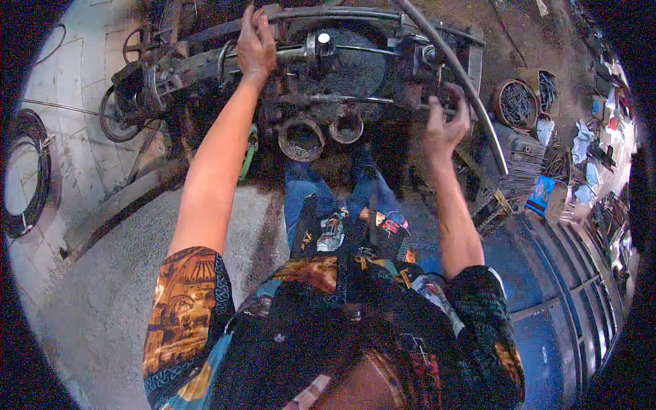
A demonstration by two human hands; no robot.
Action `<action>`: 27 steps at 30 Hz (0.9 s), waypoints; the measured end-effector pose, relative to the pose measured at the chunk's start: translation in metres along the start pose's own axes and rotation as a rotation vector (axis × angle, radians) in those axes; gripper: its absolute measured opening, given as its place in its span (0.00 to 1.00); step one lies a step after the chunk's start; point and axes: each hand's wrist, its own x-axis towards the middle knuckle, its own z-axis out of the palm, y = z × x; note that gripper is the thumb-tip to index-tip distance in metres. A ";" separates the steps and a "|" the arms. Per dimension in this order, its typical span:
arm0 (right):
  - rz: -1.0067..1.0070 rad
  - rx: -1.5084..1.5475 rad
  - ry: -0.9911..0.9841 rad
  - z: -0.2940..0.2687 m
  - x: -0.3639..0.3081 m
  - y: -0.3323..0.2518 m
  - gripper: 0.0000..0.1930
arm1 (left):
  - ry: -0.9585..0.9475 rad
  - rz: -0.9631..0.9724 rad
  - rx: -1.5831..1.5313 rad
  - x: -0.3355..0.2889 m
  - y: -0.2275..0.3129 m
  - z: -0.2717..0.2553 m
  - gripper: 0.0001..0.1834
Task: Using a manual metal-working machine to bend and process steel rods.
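Observation:
A dark, greasy metal machine with long rails (328,12) and a shaft (294,52) spans the far side, looking like a lathe. My left hand (257,49) reaches over the shaft, fingers stretched up toward the far rail; whether they touch it is unclear. At the machine's right end, my right hand (447,126) is raised with thumb and fingers apart, nothing visible between them. Just beyond it, a long grey metal rod (454,61) slants across the machine. A bright round spot tops an upright fitting (320,51) on the shaft between my hands.
Two round, dirty metal cups (301,139) hang at the machine's near side. Handwheels (117,113) stick out on its left. A coil of black cable (27,174) lies far left. On the right are a bowl of metal pieces (517,104), a blue box (541,195) and a blue panel (540,294).

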 end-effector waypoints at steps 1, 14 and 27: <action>0.263 0.062 0.033 -0.003 -0.009 0.018 0.20 | -0.011 -0.003 0.004 0.000 0.005 0.002 0.27; -0.015 0.410 -0.439 0.054 0.089 0.052 0.25 | 0.024 0.155 0.131 0.004 -0.018 0.003 0.25; 0.162 0.480 -0.533 0.047 0.092 0.038 0.24 | -0.154 -0.092 -0.031 -0.001 -0.002 -0.008 0.30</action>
